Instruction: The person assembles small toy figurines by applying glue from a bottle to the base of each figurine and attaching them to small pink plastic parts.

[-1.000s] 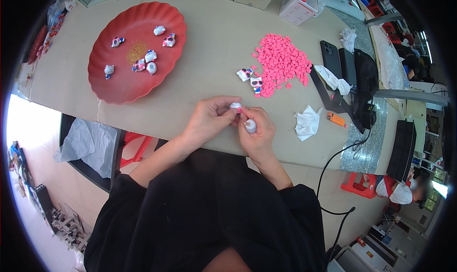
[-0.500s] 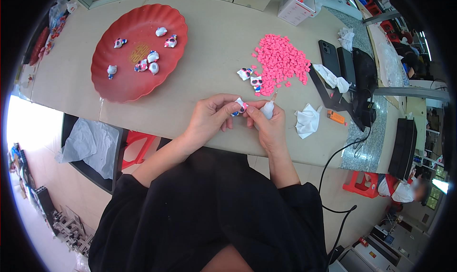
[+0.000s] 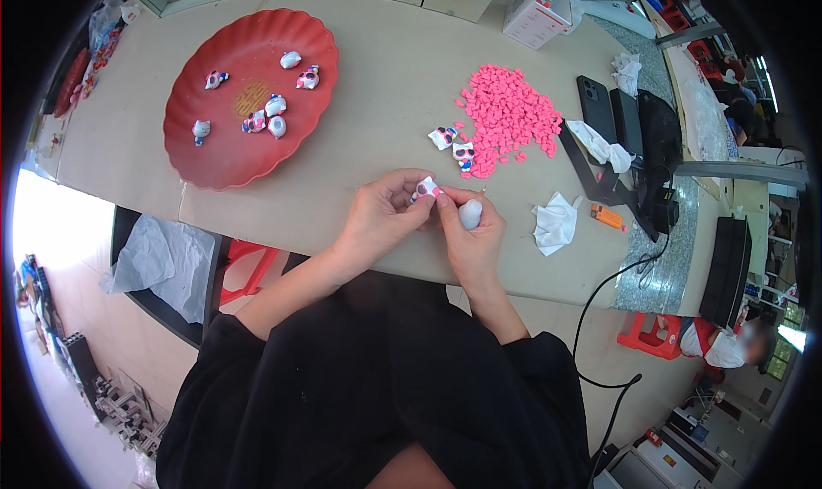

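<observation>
Between the fingertips of my left hand is a small white cat figurine with pink and dark details. My right hand presses its thumb and finger against the figurine's right side. The same hand also holds a small white squeeze bottle in its curled fingers. Just beyond, two more cat figurines, one of them a standing figurine, lie beside a heap of small pink pieces. Whether a pink piece is pinched at the figurine is too small to tell.
A red scalloped plate with several figurines stands at the far left of the table. On the right lie a crumpled white tissue, an orange lighter and a dark phone. Behind is a white box. A black cable hangs over the right edge.
The bottle in my right hand has swung from tip pointing away to its rounded end facing up. The figurine has turned and shifted slightly left between my fingers.
</observation>
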Available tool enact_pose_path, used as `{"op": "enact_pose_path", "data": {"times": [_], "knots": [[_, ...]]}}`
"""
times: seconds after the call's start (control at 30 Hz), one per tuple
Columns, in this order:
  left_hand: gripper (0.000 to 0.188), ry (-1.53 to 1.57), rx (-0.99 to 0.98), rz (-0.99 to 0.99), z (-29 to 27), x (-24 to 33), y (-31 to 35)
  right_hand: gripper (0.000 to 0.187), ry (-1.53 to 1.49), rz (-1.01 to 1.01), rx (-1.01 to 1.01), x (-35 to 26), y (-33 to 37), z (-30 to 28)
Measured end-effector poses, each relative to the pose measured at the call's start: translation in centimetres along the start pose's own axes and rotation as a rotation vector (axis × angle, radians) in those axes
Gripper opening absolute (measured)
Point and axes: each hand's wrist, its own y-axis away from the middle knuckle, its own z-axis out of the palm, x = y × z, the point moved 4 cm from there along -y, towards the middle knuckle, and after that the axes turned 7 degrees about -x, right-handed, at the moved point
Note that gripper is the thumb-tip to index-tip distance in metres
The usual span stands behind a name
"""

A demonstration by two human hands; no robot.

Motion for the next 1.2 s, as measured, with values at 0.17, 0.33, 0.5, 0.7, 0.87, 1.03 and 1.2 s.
{"op": "enact_pose_path", "data": {"times": [0.17, 0.33, 0.5, 0.7, 0.87, 1.03, 1.2], "knots": [[0.022, -0.005, 0.006, 0.030, 0.0, -0.1, -0.1, 0.010, -0.013, 0.008, 0.029, 0.0, 0.3, 0.2], [0.021, -0.019, 0.003, 0.035, 0.1, -0.3, -0.1, 0.009, -0.024, 0.024, -0.006, 0.1, 0.3, 0.1], [0.021, -0.007, 0.016, 0.019, 0.1, -0.5, 0.0, 0.009, 0.047, -0.077, -0.022, 0.6, 0.3, 0.2], [0.021, -0.051, 0.070, 0.020, 0.4, -0.3, -0.1, 0.014, 0.186, -0.234, 0.020, 0.7, 0.3, 0.2], [0.022, -0.043, 0.094, 0.051, 0.7, -0.5, 0.2, 0.015, 0.192, -0.265, 0.033, 0.5, 0.5, 0.3], [0.023, -0.028, 0.022, 0.196, 0.9, -0.4, 0.3, 0.015, 0.045, -0.249, 0.040, 0.1, 0.4, 0.0], [0.021, -0.113, -0.079, 0.137, 0.4, 0.0, 0.6, 0.014, 0.102, -0.280, -0.024, 0.1, 0.5, -0.2]]}}
